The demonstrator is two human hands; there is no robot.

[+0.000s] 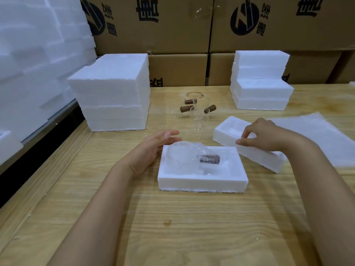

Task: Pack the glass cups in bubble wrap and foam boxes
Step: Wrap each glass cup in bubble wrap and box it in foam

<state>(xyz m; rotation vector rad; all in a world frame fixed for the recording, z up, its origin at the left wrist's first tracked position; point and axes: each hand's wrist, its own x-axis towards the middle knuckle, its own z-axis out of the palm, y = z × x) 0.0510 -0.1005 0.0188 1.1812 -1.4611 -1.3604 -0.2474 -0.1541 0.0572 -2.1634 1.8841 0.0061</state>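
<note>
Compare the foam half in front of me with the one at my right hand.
The near foam half holds a bubble-wrapped cup; the far foam half shows an empty hollow. The near one sits square; the far one askew, pinched by the right hand. Both are white.

- Bright, even overhead light; shadows beside the foam box are faint and soft.
- White foam stacks nearly blow out, losing surface detail.
- The wide-angle lens bows the table and cartons toward the borders.
- Slightly soft throughout; the clear cups barely show.
</note>
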